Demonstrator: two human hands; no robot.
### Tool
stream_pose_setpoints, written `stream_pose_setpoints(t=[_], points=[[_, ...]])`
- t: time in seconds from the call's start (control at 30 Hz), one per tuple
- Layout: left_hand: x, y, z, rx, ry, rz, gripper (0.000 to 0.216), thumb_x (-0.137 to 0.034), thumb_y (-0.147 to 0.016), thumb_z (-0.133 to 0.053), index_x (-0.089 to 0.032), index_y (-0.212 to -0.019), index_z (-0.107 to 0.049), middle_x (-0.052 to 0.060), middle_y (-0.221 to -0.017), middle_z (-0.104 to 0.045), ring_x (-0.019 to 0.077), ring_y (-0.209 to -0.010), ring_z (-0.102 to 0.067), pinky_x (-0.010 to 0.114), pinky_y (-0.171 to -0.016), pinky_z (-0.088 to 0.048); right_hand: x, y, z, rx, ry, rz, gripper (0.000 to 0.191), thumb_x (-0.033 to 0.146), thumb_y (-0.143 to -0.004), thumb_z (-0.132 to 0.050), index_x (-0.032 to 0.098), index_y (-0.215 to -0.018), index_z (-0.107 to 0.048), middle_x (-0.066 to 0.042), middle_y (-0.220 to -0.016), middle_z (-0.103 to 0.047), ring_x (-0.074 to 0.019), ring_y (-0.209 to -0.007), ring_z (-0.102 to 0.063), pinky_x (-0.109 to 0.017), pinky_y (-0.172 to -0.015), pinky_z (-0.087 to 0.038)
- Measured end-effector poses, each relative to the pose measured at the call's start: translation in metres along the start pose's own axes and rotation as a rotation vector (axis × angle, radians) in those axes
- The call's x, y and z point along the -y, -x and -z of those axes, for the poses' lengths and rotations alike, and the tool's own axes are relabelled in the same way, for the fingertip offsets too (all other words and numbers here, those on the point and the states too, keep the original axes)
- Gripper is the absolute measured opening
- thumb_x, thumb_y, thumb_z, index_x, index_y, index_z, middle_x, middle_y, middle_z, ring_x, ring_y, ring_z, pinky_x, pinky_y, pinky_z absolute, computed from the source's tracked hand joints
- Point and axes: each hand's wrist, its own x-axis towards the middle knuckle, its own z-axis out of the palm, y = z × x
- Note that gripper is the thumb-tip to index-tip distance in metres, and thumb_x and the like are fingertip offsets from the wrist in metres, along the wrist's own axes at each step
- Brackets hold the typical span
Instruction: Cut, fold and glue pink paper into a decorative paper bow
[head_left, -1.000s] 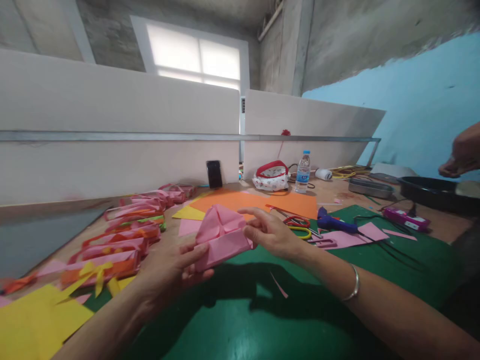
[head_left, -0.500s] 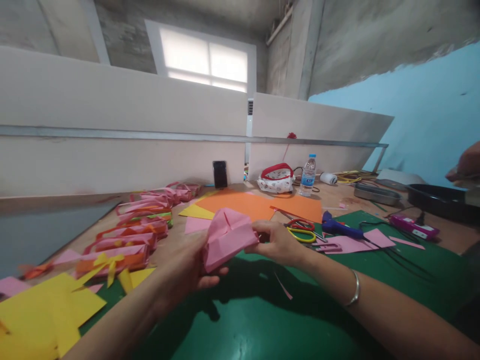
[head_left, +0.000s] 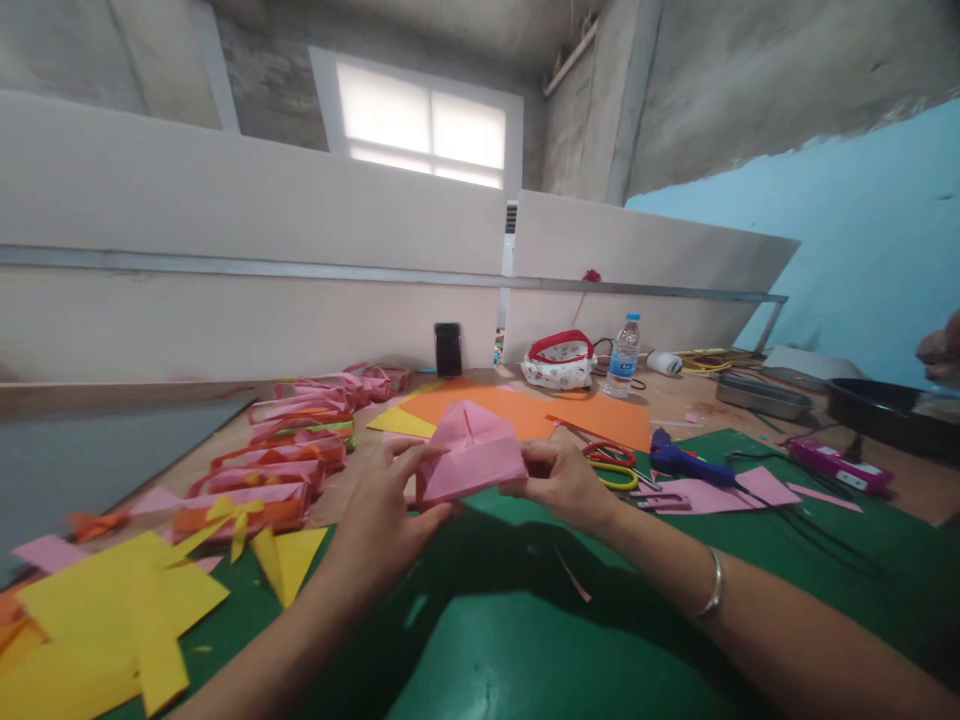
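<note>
A folded pink paper piece [head_left: 471, 452] is held a little above the green mat [head_left: 525, 640] in front of me. My left hand [head_left: 386, 510] grips its left side, thumb and fingers pinched on the fold. My right hand [head_left: 564, 482] pinches its right edge; a silver bangle [head_left: 711, 584] sits on that wrist. Both hands are closed on the paper.
A row of pink and orange paper baskets [head_left: 270, 480] lines the left, with yellow paper [head_left: 112, 610] nearer me. Orange sheets [head_left: 525, 408], scissors [head_left: 609, 462], a blue glue gun [head_left: 679, 462], a water bottle [head_left: 624, 358], a phone [head_left: 448, 349] and a pouch [head_left: 559, 360] lie beyond. Another person's hand [head_left: 941, 350] shows far right.
The pink piece has been turned and raised slightly, my right hand closing from spread fingers to a pinch on its edge. The view has shifted left, and the other person's hand has drawn back.
</note>
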Motion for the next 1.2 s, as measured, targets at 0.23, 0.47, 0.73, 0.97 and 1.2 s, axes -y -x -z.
stream_pose_setpoints(t=[0.23,0.47,0.73,0.97,1.2], points=[[0.005,0.003,-0.001,-0.004,-0.029,-0.019,0.035,-0.029,-0.071,-0.056,-0.022,-0.105,-0.062,0.007,-0.113,-0.048,0.0256,-0.108,-0.048,0.047,-0.094,-0.040,0.000,0.004,-0.002,0.071,-0.021,-0.046,0.042,0.031,-0.068,-0.071,0.014,-0.106,-0.063,-0.003,-0.082,-0.064,-0.0136,-0.071,-0.057,-0.024,-0.064,-0.046],[-0.003,0.005,0.000,-0.078,-0.164,-0.092,0.036,-0.025,-0.073,-0.054,-0.022,-0.109,-0.060,0.008,-0.115,-0.046,0.0258,-0.108,-0.046,0.042,-0.088,-0.044,-0.002,0.006,-0.001,0.059,0.054,-0.008,0.043,0.033,-0.070,-0.070,0.017,-0.109,-0.062,-0.003,-0.088,-0.064,-0.0159,-0.076,-0.058,-0.027,-0.067,-0.048],[-0.002,0.006,0.002,-0.121,-0.175,-0.146,0.032,-0.019,-0.071,-0.058,-0.022,-0.103,-0.060,0.008,-0.114,-0.046,0.0264,-0.108,-0.048,0.041,-0.087,-0.044,0.000,0.006,0.000,0.103,0.009,0.059,0.049,0.028,-0.069,-0.071,0.021,-0.116,-0.058,-0.003,-0.096,-0.062,-0.0156,-0.079,-0.059,-0.028,-0.071,-0.051],[-0.008,0.007,0.004,-0.213,-0.215,-0.259,0.032,-0.016,-0.070,-0.056,-0.023,-0.101,-0.057,0.008,-0.114,-0.044,0.0254,-0.107,-0.049,0.037,-0.085,-0.045,0.008,0.007,0.001,0.009,0.184,0.204,0.054,0.027,-0.065,-0.075,0.026,-0.116,-0.058,-0.007,-0.118,-0.054,-0.0202,-0.106,-0.052,-0.028,-0.078,-0.051],[-0.006,0.007,0.005,-0.191,-0.161,-0.224,0.030,-0.024,-0.071,-0.060,-0.025,-0.101,-0.058,0.007,-0.113,-0.045,0.0253,-0.106,-0.047,0.040,-0.088,-0.042,0.011,0.007,0.002,-0.008,0.221,0.204,0.039,0.029,-0.068,-0.073,0.016,-0.104,-0.063,-0.008,-0.100,-0.062,-0.0184,-0.090,-0.057,-0.030,-0.078,-0.049]])
